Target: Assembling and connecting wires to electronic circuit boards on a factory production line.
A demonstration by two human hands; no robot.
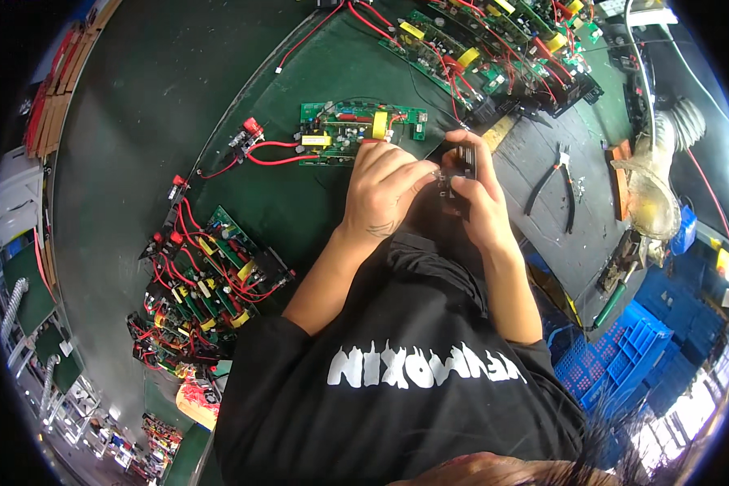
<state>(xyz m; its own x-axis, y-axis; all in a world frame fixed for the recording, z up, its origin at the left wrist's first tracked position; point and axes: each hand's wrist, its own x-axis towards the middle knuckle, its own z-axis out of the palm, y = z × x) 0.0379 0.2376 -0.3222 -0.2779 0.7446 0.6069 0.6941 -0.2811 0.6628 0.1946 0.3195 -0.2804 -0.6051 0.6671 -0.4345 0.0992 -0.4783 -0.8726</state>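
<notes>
My right hand (484, 194) grips a small black slotted part (465, 162), held upright between thumb and fingers in front of my chest. My left hand (385, 185) is closed, with thumb and forefinger pinched against that part's left side, where small metal bits show. Whatever lies in the pinch is too small to tell. Just beyond my left hand a green circuit board (309, 151) rests on the table, carrying yellow-wrapped components. Red wires (277, 154) run from its left end to a small piece with red terminals (253, 128).
More wired circuit boards lie in a row at the far right (437, 50) and in a pile at the left (227, 235). Cutting pliers (564, 174) lie on a dark mat (535, 154). A flexible duct (687, 123), a green-handled tool (611, 304) and a blue crate (636, 336) are at the right.
</notes>
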